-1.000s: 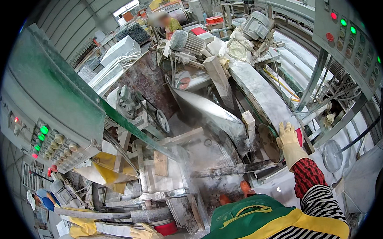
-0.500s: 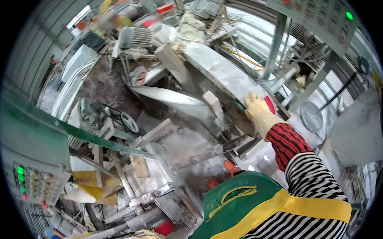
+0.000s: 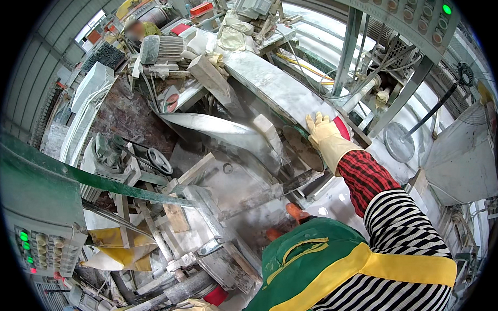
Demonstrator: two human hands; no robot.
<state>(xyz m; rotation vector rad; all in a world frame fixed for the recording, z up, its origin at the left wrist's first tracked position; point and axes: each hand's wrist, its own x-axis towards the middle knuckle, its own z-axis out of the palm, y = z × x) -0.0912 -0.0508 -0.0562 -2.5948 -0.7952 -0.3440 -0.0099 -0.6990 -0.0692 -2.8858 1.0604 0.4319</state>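
Observation:
My right hand [image 3: 326, 137], in a cream rubber glove, lies with fingers spread on the near end of a long, white-dusted machine cover [image 3: 274, 80]. Beside its palm is a red patch [image 3: 341, 128] on that cover. To the left of the hand, below the cover, a round dusty disc [image 3: 303, 148] is partly hidden. My left hand [image 3: 200, 310], gloved alike, shows at the lower edge, partly cut off. Its visible fingers stretch left over the machinery, near a red part [image 3: 215, 295]; what lies under them is hidden.
A curved metal guard [image 3: 220, 129] stands in the middle, next to a dusty plate [image 3: 236, 183]. Control panels with lit buttons are at the left [image 3: 41, 250] and upper right [image 3: 408, 13]. A green bar [image 3: 112, 179] crosses the left side. Another person [image 3: 146, 30] is far off, upper left.
The view has shifted slightly, so the scene sits a little further left and higher. Both hands stay at the same places on the machinery.

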